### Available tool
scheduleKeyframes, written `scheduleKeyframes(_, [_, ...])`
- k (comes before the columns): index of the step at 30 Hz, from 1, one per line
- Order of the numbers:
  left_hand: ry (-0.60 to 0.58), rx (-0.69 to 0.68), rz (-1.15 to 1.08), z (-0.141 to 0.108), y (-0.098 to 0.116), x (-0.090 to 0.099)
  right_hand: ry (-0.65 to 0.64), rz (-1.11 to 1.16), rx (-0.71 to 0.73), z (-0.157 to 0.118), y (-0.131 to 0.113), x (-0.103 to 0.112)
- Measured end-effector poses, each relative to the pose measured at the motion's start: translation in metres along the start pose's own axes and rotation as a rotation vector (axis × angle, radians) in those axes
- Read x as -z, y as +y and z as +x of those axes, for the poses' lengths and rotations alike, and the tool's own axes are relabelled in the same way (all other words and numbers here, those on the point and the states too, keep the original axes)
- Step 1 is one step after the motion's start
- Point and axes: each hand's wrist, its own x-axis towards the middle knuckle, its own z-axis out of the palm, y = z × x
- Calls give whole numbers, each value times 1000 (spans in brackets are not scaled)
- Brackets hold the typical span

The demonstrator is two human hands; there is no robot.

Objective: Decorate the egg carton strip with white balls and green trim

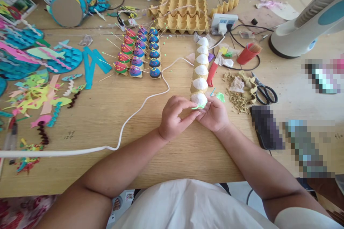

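A strip of egg carton (199,89) runs away from me on the table, its bumps topped with white clay. Light green clay (200,106) lies along the lower edge of the nearest bump. My left hand (174,118) pinches this green clay with thumb and forefinger. From the other side, my right hand (214,113) curls round the strip's near end; some of its fingers are hidden behind the bump. Just past my right hand sit a lump of green clay (220,97) and a thin blue stick (213,92).
Painted egg-carton caterpillars (138,52) with pin feelers stand beyond my left hand. A white cable (145,101) crosses the table. Scissors (264,91), a phone (266,127) and a red cup (248,54) lie right; paper scraps (40,93) spread left. Egg trays (182,14) sit behind.
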Motion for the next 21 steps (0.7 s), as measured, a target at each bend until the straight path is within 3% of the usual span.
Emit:
scheduleKeyframes(5, [34, 55, -20, -1, -2, -2, 15, 18, -13, 0, 1, 0])
scheduleKeyframes(21, [-4, -35, 83, 0, 3, 0, 25, -19, -10, -2, 1, -4])
